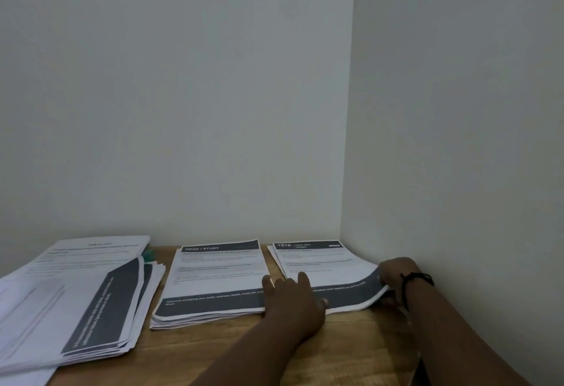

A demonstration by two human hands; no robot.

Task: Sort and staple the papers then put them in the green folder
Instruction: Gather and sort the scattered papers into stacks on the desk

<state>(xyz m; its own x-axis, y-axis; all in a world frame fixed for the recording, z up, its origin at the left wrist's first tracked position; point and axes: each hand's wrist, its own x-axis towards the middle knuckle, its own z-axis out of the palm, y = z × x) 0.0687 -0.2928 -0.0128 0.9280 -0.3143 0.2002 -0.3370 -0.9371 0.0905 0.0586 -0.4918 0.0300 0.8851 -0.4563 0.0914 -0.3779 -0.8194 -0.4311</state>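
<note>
The table (195, 352) is wood, with a warm grain and a dull, smooth finish. On it lie three stacks of matt white paper printed with dark grey bands: a loose stack on the left (76, 303), a middle stack (213, 278), and a right stack (320, 266) whose near right corner bends upward, showing how thin and flexible the sheets are. A cord bracelet (416, 278), black and woven-looking, circles the right wrist. The walls (183, 95) look painted, flat and matt.
</note>
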